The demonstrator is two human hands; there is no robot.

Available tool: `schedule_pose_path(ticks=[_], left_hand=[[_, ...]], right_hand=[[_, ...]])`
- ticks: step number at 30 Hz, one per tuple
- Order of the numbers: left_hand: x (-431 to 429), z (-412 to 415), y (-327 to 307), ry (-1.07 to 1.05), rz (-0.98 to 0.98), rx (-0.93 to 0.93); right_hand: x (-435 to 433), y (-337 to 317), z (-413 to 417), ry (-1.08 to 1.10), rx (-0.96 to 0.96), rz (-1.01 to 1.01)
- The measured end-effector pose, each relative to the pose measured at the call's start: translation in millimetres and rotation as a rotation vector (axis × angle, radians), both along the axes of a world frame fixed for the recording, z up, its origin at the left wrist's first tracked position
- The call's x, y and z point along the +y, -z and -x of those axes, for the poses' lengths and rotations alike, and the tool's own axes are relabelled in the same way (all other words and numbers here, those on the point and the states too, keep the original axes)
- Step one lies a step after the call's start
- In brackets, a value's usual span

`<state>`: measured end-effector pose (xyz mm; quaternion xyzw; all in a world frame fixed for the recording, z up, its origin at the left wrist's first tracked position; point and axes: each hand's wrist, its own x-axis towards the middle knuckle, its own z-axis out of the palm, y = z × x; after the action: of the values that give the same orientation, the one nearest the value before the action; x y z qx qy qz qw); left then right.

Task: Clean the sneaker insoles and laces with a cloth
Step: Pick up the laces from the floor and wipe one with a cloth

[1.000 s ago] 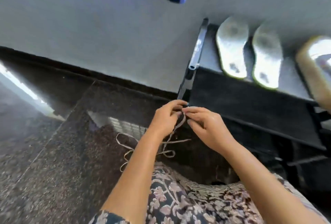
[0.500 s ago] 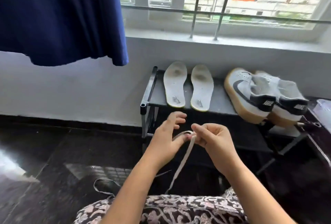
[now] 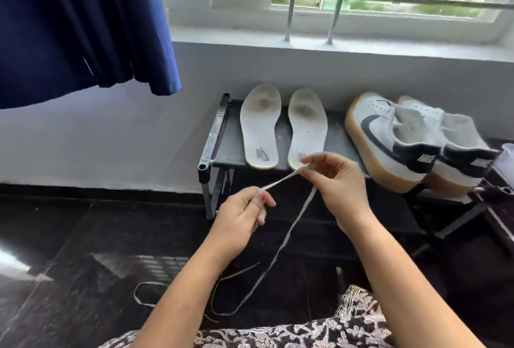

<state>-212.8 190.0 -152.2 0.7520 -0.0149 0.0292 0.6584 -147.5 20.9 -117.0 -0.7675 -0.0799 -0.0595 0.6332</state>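
I hold the lace (image 3: 279, 181) pinched taut between both hands, its short span rising from my left hand (image 3: 242, 217) to my right hand (image 3: 339, 183), the long tail falling from the right toward the floor (image 3: 83, 236).

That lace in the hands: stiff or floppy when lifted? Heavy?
Probably floppy: the lace hangs limp below the right hand and loops on the floor. Likely very light: fingertip pinches hold it. It looks straight only where stretched between left hand and right.

Black swoosh on the sneaker (image 3: 389, 141) right of the insoles (image 3: 260, 130); insole heel prints and heel tabs (image 3: 424, 159) unreadable.
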Motion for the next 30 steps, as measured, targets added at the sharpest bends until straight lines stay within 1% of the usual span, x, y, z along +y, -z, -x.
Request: schedule_pose_path(ticks=[3, 4, 6, 9, 11, 13, 15, 16, 18, 20, 22, 24, 27, 30], left_hand=[[2.1, 4.8, -9.4, -0.075, 0.07, 0.024], [1.4, 6.6, -13.6, -0.096, 0.122, 0.032], [-1.7, 8.8, -23.8, -0.102, 0.304, 0.057], [-5.9, 7.9, -39.0, -0.035, 0.566, 0.063], [-4.0, 7.2, -40.9, -0.022, 0.636, 0.068], [5.2, 6.9, -33.4, -0.075, 0.627, 0.1], [16.3, 6.0, -23.8, -0.113, 0.579, 0.176], [20.6, 5.3, -19.9, -0.109, 0.514, 0.221], [22.6, 4.5, -13.4, -0.061, 0.319, 0.284], [17.3, 4.9, -9.9, 0.005, 0.165, 0.287], [13.2, 5.1, -7.7, 0.023, 0.111, 0.268], [13.5, 4.4, -8.5, -0.002, 0.15, 0.271], [13.9, 4.4, -14.0, 0.029, 0.346, 0.286], [9.0, 8.5, -22.1, 0.07, 0.507, 0.265]], right_hand=[[-3.8, 2.4, -1.1, 0.028, -0.01, 0.051], [-3.3, 3.0, -0.9, 0.019, -0.015, 0.098], [1.5, 4.3, 1.3, -0.02, -0.027, 0.211], [13.8, 9.9, 10.3, -0.158, 0.047, 0.317], [21.7, 15.2, 16.4, -0.27, 0.1, 0.36], [27.5, 19.8, 19.4, -0.346, 0.121, 0.392], [29.8, 20.2, 21.4, -0.397, 0.159, 0.397], [30.8, 21.5, 22.2, -0.418, 0.189, 0.383], [33.2, 24.2, 23.1, -0.442, 0.21, 0.368], [37.7, 26.9, 23.9, -0.457, 0.143, 0.392], [43.2, 28.7, 24.2, -0.487, 0.075, 0.403], [45.0, 29.8, 24.9, -0.495, 0.052, 0.407], [41.9, 31.0, 23.7, -0.437, 0.034, 0.392], [39.1, 29.2, 23.9, -0.451, 0.046, 0.358]])
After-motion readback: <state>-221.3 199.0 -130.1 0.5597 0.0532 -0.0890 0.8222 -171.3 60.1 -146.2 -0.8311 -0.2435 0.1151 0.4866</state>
